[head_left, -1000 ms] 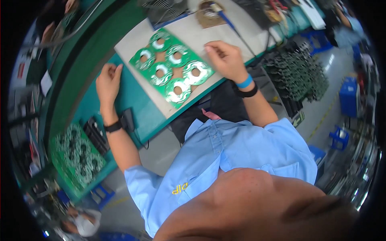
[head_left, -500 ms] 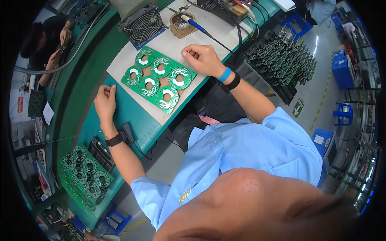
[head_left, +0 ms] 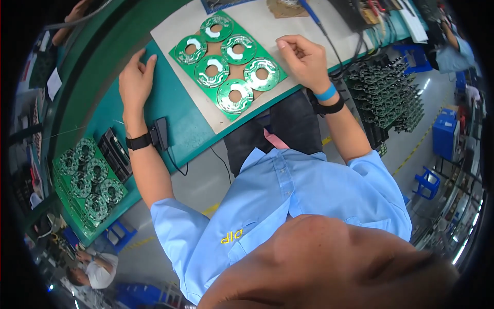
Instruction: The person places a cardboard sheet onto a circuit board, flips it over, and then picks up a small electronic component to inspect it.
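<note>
A green panel of several round circuit boards (head_left: 212, 71), each with a central hole and white markings, lies on a pale mat (head_left: 170, 28) in front of me. To its left, my left hand (head_left: 137, 80) is raised over the green bench, thumb and forefinger apart, holding nothing. Beyond the panel's right side hovers my right hand (head_left: 304, 61), its fingers loosely curled in with nothing visible in them. Neither hand touches the panel. I wear a black band on each wrist, plus a blue one on the right.
Stacked circuit panels (head_left: 85, 180) sit at the bench's left end beside a dark tray (head_left: 114, 154). A blue-handled soldering iron (head_left: 310, 10) and its cables lie at the back right. A rack of boards (head_left: 386, 92) stands right of the bench. Other people work nearby.
The view has shifted, so the panel and bench sit higher in the picture. My left thumb and forefinger have spread apart. My right hand stays curled beside the panel.
</note>
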`<state>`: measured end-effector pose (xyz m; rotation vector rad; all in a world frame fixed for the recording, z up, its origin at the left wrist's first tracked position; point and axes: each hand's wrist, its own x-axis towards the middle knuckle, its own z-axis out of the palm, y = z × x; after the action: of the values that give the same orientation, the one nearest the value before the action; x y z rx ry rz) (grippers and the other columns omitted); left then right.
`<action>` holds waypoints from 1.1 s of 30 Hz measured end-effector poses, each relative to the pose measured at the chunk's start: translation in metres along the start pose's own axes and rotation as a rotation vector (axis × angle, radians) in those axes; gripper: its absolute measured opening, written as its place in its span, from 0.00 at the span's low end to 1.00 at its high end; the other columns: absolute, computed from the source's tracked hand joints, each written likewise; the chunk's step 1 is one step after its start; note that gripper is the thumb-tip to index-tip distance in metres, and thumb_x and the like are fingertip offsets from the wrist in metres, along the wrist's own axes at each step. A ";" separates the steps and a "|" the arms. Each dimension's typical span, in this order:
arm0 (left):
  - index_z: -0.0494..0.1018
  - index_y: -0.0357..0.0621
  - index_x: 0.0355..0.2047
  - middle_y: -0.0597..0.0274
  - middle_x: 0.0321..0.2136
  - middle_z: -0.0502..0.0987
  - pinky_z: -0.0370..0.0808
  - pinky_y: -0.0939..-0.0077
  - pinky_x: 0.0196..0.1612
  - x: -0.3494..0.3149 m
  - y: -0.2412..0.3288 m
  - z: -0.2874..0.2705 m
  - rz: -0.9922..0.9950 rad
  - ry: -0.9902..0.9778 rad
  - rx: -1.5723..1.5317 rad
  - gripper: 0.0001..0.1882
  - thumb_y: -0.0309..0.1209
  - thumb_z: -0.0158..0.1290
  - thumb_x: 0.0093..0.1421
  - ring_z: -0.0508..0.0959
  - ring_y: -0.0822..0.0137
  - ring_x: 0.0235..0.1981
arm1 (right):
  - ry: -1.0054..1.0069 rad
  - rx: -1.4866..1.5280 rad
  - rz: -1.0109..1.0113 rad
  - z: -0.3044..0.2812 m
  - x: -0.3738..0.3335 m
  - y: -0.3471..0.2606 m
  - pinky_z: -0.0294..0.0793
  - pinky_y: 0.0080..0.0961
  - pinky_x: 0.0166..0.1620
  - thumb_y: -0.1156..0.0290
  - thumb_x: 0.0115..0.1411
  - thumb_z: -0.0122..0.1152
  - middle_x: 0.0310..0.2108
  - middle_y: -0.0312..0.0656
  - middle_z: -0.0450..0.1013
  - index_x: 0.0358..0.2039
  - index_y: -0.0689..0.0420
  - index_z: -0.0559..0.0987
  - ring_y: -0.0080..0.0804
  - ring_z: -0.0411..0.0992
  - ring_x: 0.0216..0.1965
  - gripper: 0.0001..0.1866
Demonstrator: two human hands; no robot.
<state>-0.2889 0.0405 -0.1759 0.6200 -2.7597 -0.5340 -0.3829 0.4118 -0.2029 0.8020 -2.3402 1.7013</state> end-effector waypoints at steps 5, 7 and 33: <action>0.77 0.43 0.52 0.65 0.17 0.71 0.68 0.75 0.26 -0.003 -0.004 0.010 -0.045 -0.040 -0.042 0.23 0.43 0.60 0.61 0.70 0.73 0.19 | -0.075 0.129 0.068 0.001 -0.003 -0.003 0.64 0.10 0.25 0.77 0.62 0.63 0.23 0.31 0.75 0.36 0.65 0.81 0.10 0.67 0.23 0.05; 0.77 0.44 0.52 0.68 0.16 0.68 0.65 0.79 0.24 -0.005 -0.004 0.008 -0.050 -0.022 -0.107 0.22 0.42 0.60 0.61 0.66 0.77 0.19 | -0.102 0.085 0.032 -0.003 -0.003 -0.009 0.62 0.10 0.24 0.78 0.61 0.62 0.23 0.32 0.74 0.36 0.66 0.81 0.11 0.66 0.22 0.05; 0.76 0.45 0.54 0.69 0.17 0.66 0.65 0.79 0.25 -0.003 -0.005 0.009 0.026 0.013 -0.058 0.23 0.43 0.59 0.62 0.65 0.78 0.20 | -0.043 0.013 -0.049 0.000 -0.006 -0.002 0.61 0.10 0.24 0.78 0.64 0.60 0.22 0.30 0.73 0.40 0.65 0.81 0.10 0.66 0.22 0.06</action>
<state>-0.2880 0.0405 -0.1863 0.5718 -2.7259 -0.5995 -0.3767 0.4137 -0.2035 0.8993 -2.3193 1.6980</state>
